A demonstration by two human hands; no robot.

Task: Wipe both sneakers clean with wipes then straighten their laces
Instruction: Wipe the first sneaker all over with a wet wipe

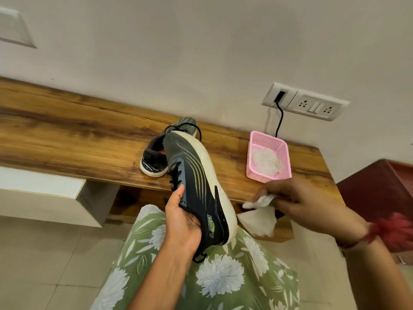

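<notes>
Left grip [181,222] clasps the raised sneaker [196,173] by its collar; right grip [297,198] pinches a white wipe [260,217] just beside its sole. Other sneaker [154,163] lies on the counter [67,135].

The right hand [299,198] and its wipe [261,201] are blurred, and the held sneaker [196,186] hides perhaps half the far sneaker [154,162].

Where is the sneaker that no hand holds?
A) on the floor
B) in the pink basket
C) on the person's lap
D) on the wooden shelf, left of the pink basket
D: the free sneaker lies on the wooden shelf, left of the pink basket; the left hand grips the held sneaker.
</notes>
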